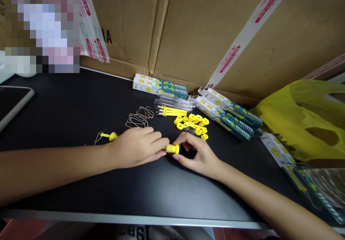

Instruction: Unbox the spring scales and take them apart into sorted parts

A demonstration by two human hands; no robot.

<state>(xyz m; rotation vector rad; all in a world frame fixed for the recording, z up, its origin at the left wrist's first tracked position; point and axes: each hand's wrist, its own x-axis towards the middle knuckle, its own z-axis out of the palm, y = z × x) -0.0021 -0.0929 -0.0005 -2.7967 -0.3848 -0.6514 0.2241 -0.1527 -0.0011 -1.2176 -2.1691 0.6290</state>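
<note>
My left hand (140,146) is wrapped over a slim device lying sideways, mostly hidden under the palm. A yellow end piece with a metal hook (112,136) sticks out to the left, and a yellow cap (172,149) shows at the right. My right hand (198,155) pinches that cap between thumb and index finger. Behind the hands lie metal hooks (140,117), yellow rods with metal tips (174,111), clear plastic tubes (175,102), small yellow caps and rings (198,118), and some small springs (189,129).
Printed boxes lie at the back (161,87), right of centre (223,116) and far right (302,179). A yellow plastic bag (302,114) rests at the right. A phone (16,103) lies at the left. Large cardboard (202,27) stands behind the black table (161,197).
</note>
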